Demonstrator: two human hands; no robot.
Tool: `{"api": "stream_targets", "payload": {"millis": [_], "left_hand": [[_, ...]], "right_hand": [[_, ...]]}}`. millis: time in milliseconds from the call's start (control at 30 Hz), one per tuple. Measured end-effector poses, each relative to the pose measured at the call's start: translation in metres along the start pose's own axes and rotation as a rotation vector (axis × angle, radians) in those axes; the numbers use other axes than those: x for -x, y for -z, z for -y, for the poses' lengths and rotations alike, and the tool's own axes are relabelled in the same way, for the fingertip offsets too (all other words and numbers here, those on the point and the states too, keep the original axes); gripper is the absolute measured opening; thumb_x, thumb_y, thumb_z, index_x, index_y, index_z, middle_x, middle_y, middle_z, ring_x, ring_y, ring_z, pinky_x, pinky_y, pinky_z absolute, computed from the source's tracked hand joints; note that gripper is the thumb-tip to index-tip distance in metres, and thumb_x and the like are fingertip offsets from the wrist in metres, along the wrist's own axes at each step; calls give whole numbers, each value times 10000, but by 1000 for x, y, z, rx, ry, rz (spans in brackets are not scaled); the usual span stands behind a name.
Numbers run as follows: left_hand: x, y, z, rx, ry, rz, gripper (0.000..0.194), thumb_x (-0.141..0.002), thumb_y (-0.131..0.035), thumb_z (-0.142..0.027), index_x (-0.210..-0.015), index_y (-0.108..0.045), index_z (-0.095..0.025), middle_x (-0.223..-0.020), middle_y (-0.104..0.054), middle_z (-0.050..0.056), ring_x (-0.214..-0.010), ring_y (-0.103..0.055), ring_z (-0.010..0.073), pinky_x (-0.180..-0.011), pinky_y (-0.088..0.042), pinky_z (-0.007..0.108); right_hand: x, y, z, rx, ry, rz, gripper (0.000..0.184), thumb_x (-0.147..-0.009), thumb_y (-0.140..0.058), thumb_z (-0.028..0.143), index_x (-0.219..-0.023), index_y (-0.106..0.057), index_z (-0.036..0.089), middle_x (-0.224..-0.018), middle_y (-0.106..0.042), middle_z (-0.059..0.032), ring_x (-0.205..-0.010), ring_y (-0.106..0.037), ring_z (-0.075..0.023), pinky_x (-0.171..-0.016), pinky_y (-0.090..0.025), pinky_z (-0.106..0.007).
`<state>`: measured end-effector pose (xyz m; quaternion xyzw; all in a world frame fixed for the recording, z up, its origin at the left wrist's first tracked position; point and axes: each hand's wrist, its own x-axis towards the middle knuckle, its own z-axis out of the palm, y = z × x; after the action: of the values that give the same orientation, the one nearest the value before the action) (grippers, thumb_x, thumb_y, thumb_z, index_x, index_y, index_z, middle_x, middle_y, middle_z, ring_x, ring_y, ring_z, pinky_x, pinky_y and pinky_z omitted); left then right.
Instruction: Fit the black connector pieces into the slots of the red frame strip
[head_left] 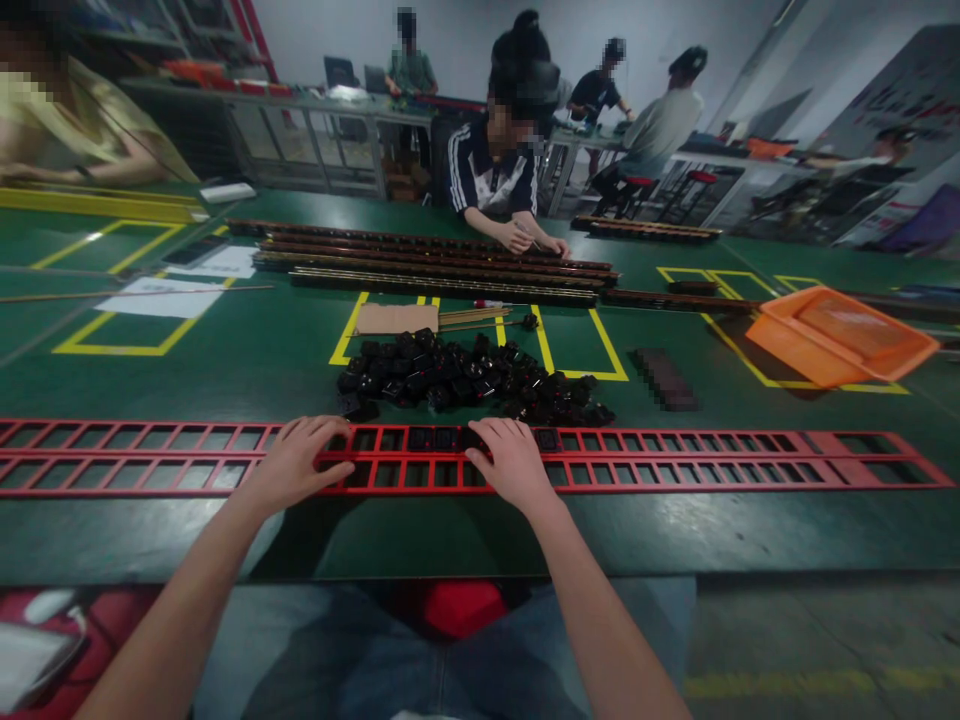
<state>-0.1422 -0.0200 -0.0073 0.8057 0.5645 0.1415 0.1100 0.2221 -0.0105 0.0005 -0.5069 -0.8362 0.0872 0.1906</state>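
One long red frame (819,446) lies on the green counter (675,535). The left hand (304,458) touches it, fingers and thumb apart. The right hand (511,458) bends its fingers near black blocks (444,439); I can't tell if they hold one.

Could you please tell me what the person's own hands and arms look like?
The left hand and right hand wear no gloves. The left forearm and right forearm are bare as far as the picture shows, with no sleeves, watch, bracelet, cables or markings visible.
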Motion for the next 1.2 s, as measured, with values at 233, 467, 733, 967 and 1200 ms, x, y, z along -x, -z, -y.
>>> {"api": "stream_targets", "payload": {"millis": [233, 467, 733, 967, 1200], "left_hand": [[-5, -11, -23, -40, -24, -19, 213, -834, -596, -395, -1003, -613, -266, -1264, -611, 65, -1208, -539, 301, -1113, -270, 600], [-14, -18, -36, -146, -151, 24, 162, -877, -512, -266, -899, -670, -240, -1295, -590, 87, -1181, -536, 306, -1069, -358, 567], [-10, -25, -51, -178, -136, -33, 153, -865, -525, -229, -841, -675, -210, -1280, -609, 112, -1176, -540, 321, -1035, -387, 544], [-16, -28, -77, -177, -99, -14, 135, -844, -544, -184, -865, -676, -202, -1320, -590, 117, -1219, -522, 330, -1040, -383, 546], [-20, -26, -84, -181, -98, 2, 162, -841, -527, -145, -863, -681, -189, -1300, -588, 124, -1214, -513, 321, -1054, -377, 543]], "right_hand": [[0, 0, -1, -7, 15, 3, 366, -949, -577, 339, -1298, -588, 229, -1240, -656, -76, -1149, -555, -243, -1043, -363, -435], [0, -1, -1, 15, 13, 16, 367, -959, -565, 360, -1301, -583, 226, -1255, -649, -79, -1158, -551, -238, -1037, -353, -427], [4, 4, -10, 16, 27, 33, 357, -935, -604, 375, -1258, -611, 223, -1241, -660, -84, -1136, -559, -240, -1041, -336, -437], [11, 14, -29, -3, 21, 47, 359, -921, -616, 358, -1248, -614, 208, -1242, -664, -79, -1147, -563, -240, -1037, -348, -423], [11, 16, -19, 69, -5, 50, 390, -919, -593, 360, -1271, -594, 191, -1229, -663, -89, -1148, -553, -252, -1033, -349, -435]]}}
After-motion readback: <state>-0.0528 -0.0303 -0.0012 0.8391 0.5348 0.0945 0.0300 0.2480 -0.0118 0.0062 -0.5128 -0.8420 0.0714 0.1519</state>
